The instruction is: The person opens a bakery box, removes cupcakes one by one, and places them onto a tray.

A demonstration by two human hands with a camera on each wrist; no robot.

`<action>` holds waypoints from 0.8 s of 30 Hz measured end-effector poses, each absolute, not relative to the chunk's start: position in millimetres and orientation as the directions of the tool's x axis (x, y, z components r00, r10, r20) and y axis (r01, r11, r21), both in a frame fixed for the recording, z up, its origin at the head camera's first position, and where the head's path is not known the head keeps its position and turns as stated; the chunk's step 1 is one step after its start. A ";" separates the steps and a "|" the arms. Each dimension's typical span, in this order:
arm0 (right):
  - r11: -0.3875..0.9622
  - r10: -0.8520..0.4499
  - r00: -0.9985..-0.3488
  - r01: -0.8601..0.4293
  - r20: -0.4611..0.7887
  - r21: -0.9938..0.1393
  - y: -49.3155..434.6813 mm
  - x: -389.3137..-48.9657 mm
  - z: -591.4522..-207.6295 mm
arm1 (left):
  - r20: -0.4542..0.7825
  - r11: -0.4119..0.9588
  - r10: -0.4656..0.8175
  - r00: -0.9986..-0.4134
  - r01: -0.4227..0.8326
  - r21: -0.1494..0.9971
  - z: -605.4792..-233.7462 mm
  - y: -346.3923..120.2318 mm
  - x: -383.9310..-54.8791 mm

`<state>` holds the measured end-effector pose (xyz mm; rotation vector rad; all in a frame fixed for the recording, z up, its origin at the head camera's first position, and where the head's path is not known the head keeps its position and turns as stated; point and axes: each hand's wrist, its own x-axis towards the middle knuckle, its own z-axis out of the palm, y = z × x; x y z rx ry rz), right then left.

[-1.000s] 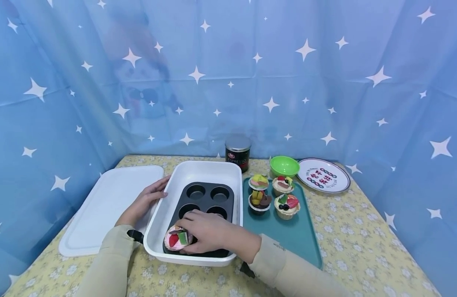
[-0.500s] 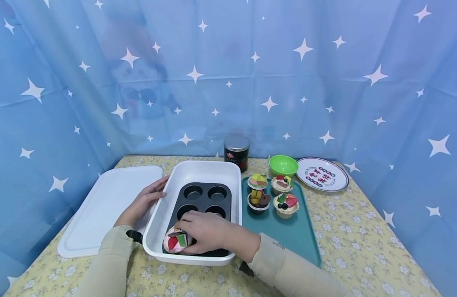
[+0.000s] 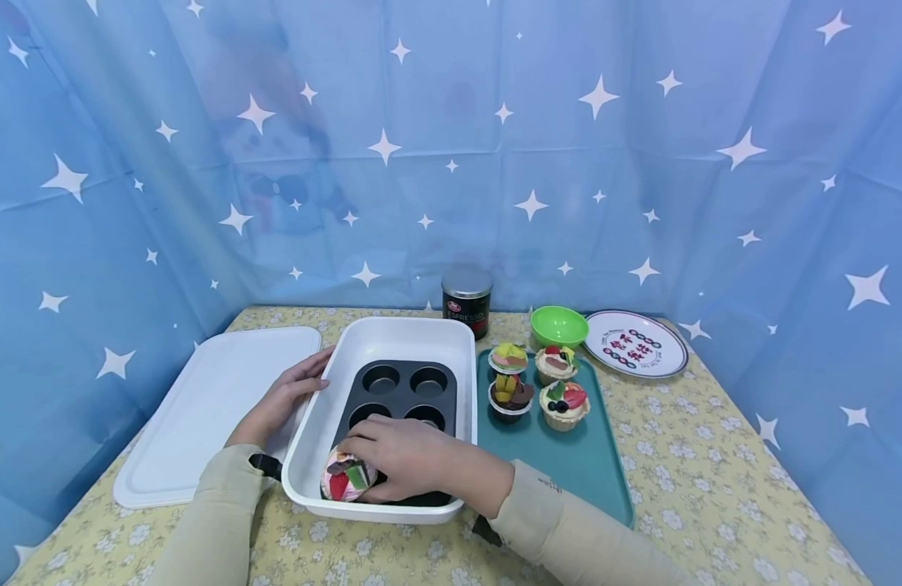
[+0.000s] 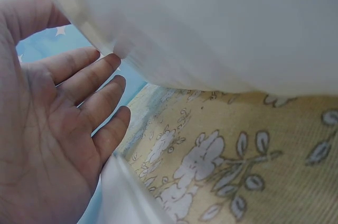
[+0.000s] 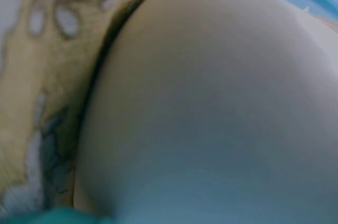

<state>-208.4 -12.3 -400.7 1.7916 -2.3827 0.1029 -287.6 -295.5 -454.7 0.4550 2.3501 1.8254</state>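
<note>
My right hand (image 3: 403,456) grips a pink-frosted cupcake (image 3: 351,474) with red, green and brown toppings. The cupcake tilts over the near left corner of a dark muffin tin (image 3: 405,399), inside a white rectangular tub (image 3: 310,439). The cups visible behind the hand hold nothing; the hand hides part of the near row. At the tub's left side is my left hand (image 3: 278,403), its thumb at the rim. In the left wrist view that hand's fingers (image 4: 97,105) are extended, tips close against the outer wall. The right wrist view is filled by the tub's outside (image 5: 211,102).
Left of the tub lies a white lid (image 3: 202,407). On the right, a teal tray (image 3: 568,472) carries several cupcakes (image 3: 564,407). Behind stand an espresso tin (image 3: 467,301), a green bowl (image 3: 559,327) and a printed plate (image 3: 637,343). A starry curtain (image 3: 451,203) surrounds the table.
My right hand has tipped the pink cupcake slightly more toward the near left. The left hand keeps its place at the tub, and the head view has shifted a little.
</note>
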 end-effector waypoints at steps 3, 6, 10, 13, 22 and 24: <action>0.265 -0.953 -0.251 -0.962 0.167 0.065 -12.6 -208.3 -399.5 | 0.079 0.223 0.315 -0.946 0.154 0.963 -455.1 -295.9 -288.1; 0.251 -0.957 -0.234 -0.964 0.172 0.091 -12.7 -208.7 -399.5 | 0.075 0.224 0.312 -0.947 0.150 0.963 -455.5 -296.1 -288.3; 0.239 -0.958 -0.215 -0.965 0.188 0.111 -12.2 -209.2 -399.2 | 0.077 0.219 0.316 -0.946 0.152 0.964 -455.8 -295.8 -288.5; 0.228 -0.956 -0.200 -0.967 0.215 0.112 -12.0 -210.2 -399.9 | 0.079 0.215 0.321 -0.944 0.153 0.965 -456.1 -295.9 -288.6; 0.161 -0.943 -0.145 -0.987 0.300 0.028 -9.0 -211.0 -392.5 | 0.070 0.222 0.315 -0.947 0.145 0.964 -456.2 -296.2 -288.3; 0.157 -0.942 -0.146 -0.988 0.303 0.013 -7.0 -211.1 -387.8 | 0.068 0.224 0.316 -0.946 0.144 0.964 -455.8 -295.8 -288.2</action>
